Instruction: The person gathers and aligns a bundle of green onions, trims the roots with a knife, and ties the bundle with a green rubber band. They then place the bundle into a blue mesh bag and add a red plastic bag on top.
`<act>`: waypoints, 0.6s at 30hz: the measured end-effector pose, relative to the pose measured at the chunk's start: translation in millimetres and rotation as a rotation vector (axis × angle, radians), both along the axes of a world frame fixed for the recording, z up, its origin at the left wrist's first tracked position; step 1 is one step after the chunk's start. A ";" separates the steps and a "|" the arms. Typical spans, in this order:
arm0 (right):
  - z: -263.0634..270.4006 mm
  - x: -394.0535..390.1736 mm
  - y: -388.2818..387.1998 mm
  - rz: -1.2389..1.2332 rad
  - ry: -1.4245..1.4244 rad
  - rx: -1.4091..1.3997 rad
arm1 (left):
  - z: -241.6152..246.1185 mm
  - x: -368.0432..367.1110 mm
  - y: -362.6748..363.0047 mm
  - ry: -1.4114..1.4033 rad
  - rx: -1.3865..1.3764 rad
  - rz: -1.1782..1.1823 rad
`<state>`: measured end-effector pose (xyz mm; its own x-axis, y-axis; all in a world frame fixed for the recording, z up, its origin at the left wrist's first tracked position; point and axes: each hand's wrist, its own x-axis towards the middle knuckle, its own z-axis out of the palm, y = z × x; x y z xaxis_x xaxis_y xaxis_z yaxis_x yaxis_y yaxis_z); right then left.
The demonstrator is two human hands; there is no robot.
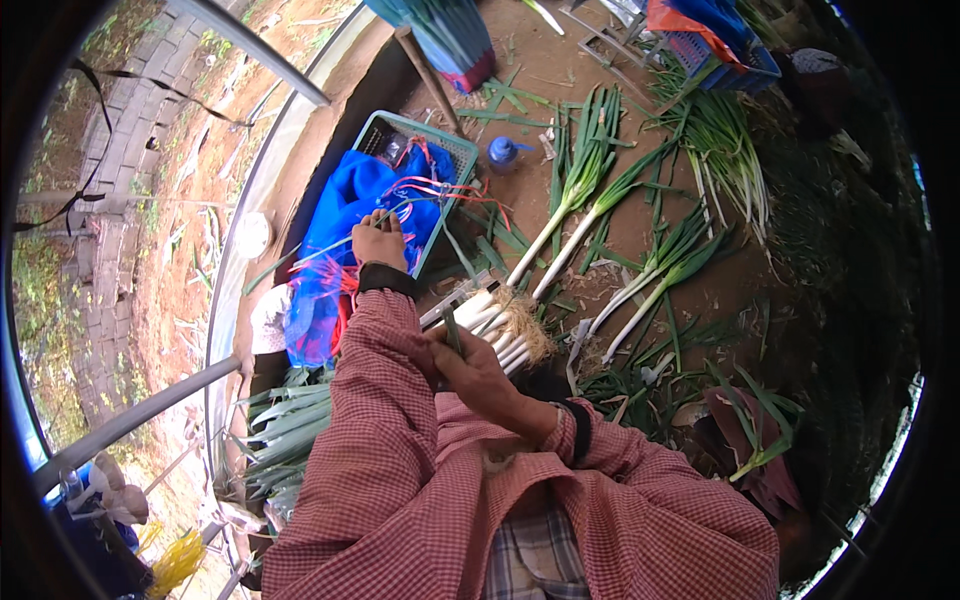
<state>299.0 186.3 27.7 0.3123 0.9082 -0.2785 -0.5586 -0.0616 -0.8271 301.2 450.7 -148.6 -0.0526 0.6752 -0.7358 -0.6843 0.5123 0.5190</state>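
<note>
My left hand point(379, 241) is closed around a thin green leaf strip point(330, 244), above blue plastic sheeting point(360, 187) at the near side of a green plastic crate point(469, 154). Nearer my body, my right hand point(484, 379) grips a green leaf piece point(451, 330) that stands up from the fist. Just beyond it lies a bundle of Welsh onions point(510, 352), white stalks together and pale roots point(529, 322) toward the right. My left forearm and right hand hide part of this bundle. Its leaves point(292, 427) seem to spread out left of my sleeve.
Loose Welsh onions point(570, 195) lie on the soil floor, with a larger pile point(720, 142) farther right. A blue bottle point(502, 152) stands by the crate near a wooden handle point(427, 79). Metal poles point(142, 420) cross the left side. A blue basket point(690, 56) is at the back right.
</note>
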 end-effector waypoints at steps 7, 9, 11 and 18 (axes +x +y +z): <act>1.2 -14.3 -33.2 0.240 -0.304 0.132 | 9.1 -39.7 -28.8 0.810 0.347 -0.297; 7.9 -13.2 -29.2 0.256 -0.404 0.103 | -1.3 -51.6 -36.1 1.481 0.582 -0.648; 14.6 -8.1 -11.4 0.168 -0.481 0.032 | 16.4 -34.3 -62.3 1.581 0.797 -0.984; -10.3 -21.4 26.3 0.280 -0.504 -0.187 | -9.6 -42.4 -97.6 1.685 0.995 -1.553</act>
<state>277.6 212.5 17.5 0.2036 0.9248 -0.3215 -0.0422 -0.3198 -0.9466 258.8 353.1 -158.2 0.6358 0.7379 -0.2265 0.7694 -0.5821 0.2631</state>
